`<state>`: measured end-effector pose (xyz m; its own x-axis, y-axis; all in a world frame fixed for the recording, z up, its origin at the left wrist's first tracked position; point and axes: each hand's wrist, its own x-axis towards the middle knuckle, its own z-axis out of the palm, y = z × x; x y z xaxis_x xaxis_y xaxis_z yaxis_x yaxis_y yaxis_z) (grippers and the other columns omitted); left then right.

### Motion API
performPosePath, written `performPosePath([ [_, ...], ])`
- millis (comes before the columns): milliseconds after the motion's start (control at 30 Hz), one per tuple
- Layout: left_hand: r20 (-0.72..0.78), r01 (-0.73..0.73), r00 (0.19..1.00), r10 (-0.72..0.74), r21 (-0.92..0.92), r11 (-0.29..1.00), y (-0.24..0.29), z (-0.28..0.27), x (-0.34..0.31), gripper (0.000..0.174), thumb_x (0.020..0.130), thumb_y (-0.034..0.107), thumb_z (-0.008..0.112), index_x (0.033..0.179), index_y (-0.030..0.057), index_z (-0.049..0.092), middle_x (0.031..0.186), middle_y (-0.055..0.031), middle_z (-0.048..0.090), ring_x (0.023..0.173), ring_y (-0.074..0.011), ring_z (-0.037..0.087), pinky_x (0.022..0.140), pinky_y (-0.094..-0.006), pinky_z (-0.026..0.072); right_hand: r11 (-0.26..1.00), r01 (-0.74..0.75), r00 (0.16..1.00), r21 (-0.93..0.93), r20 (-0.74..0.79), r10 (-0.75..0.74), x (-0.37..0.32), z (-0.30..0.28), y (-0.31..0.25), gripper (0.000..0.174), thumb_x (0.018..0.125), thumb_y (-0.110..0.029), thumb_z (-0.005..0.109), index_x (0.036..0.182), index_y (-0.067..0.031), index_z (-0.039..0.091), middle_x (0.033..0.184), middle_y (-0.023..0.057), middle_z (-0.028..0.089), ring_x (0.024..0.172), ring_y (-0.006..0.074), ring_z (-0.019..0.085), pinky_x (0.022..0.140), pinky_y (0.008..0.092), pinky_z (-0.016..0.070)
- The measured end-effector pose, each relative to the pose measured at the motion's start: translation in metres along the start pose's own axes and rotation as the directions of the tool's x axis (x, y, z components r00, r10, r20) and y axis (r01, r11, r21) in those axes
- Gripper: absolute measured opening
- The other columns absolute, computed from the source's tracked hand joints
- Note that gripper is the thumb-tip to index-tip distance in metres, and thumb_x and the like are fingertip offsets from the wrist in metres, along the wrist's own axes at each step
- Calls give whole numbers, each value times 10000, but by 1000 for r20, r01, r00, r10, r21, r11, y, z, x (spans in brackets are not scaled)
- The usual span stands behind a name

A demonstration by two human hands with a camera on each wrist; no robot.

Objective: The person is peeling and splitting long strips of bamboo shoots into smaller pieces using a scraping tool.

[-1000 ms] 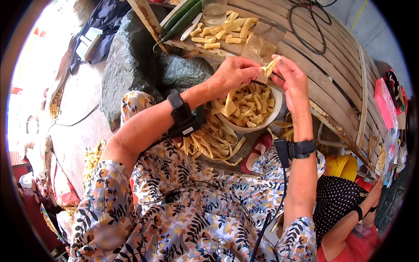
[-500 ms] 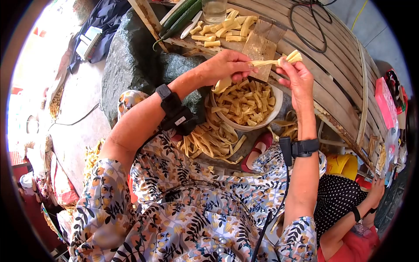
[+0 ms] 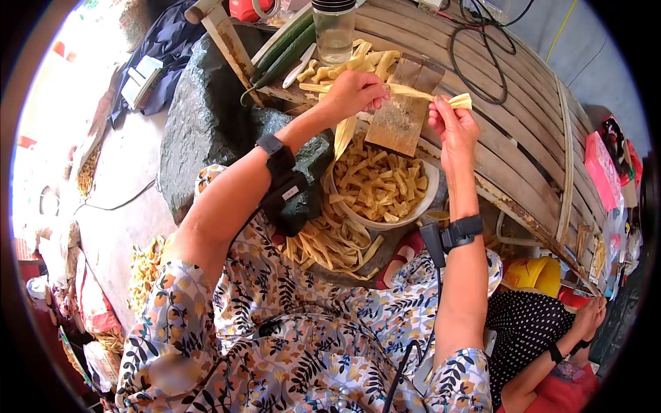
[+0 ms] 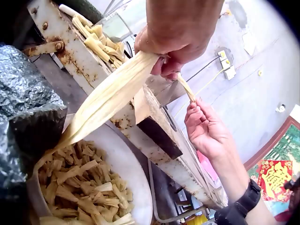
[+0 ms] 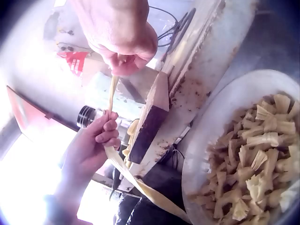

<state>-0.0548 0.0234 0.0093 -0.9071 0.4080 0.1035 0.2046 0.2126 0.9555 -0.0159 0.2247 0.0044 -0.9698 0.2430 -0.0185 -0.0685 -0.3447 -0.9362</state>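
Note:
A long pale yellow strip (image 4: 110,96) runs between both hands. The left hand (image 3: 354,94) grips its middle, and the loose length hangs down to the bowl in the left wrist view. The right hand (image 3: 454,131) pinches the strip near one end; a folded tuft (image 3: 460,102) sticks out past its fingers. Beneath the hands lies a small wooden board (image 3: 401,117) at the bench's edge. Below it stands a white bowl (image 3: 432,186) filled with short knotted yellow pieces (image 3: 379,182). More long strips (image 3: 330,242) are heaped left of the bowl.
On the slatted bench (image 3: 523,138) are green cucumbers (image 3: 286,58), a white-handled tool (image 3: 299,66), a clear jar (image 3: 334,38) and a coiled black cable (image 3: 482,62). Dark rocks (image 3: 200,131) stand at the left. Another person's arm (image 3: 544,365) shows at lower right, near a yellow bucket (image 3: 533,275).
The hands have moved apart, drawing the strip out between them. The left hand is farther up and left, and the right hand is slightly lower. The head view has shifted a little.

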Motion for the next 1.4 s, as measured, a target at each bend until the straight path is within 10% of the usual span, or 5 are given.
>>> performPosePath([
  [600, -122, 22, 992, -13, 77, 997, -11, 3, 20, 211, 840, 177, 541, 733, 11, 614, 586, 27, 521, 501, -42, 414, 463, -194, 347, 999, -21, 997, 44, -78, 25, 20, 6, 13, 163, 772, -93, 657, 898, 0, 611, 754, 49, 621, 620, 84, 576, 551, 183, 490],
  [800, -218, -117, 961, 171, 241, 964, -38, 9, 22, 190, 791, 154, 551, 687, 11, 621, 529, -26, 524, 489, -87, 468, 470, -254, 387, 954, 44, 996, -296, -65, -67, 25, -1, 32, 142, 770, -74, 635, 862, 30, 610, 685, 48, 603, 545, 69, 527, 477, 179, 416],
  [900, -251, 36, 968, 9, 176, 984, -35, -4, 15, 221, 841, 176, 524, 703, 29, 613, 563, 29, 497, 500, -38, 410, 456, -204, 333, 958, 29, 990, -285, -125, -67, 20, -14, 24, 134, 767, -74, 626, 838, 38, 606, 656, 45, 590, 513, 60, 495, 454, 182, 382],
  [1167, 269, 269, 951, -156, -461, 846, 10, 1, -36, 363, 938, 304, 384, 996, -8, 559, 695, 30, 449, 595, -56, 373, 565, -198, 338, 815, -73, 924, -575, 270, 273, -42, -17, -20, 264, 814, -235, 624, 841, 26, 601, 639, 35, 582, 481, 46, 463, 437, 190, 384],
  [1400, 338, 205, 939, -63, -404, 892, 9, 20, -51, 162, 890, 171, 491, 969, 36, 535, 737, 4, 540, 635, -54, 465, 591, -191, 396, 851, -114, 942, -512, 216, 257, -66, -9, -36, 311, 790, -259, 652, 944, 7, 603, 687, 47, 601, 546, 62, 528, 475, 168, 402],
])
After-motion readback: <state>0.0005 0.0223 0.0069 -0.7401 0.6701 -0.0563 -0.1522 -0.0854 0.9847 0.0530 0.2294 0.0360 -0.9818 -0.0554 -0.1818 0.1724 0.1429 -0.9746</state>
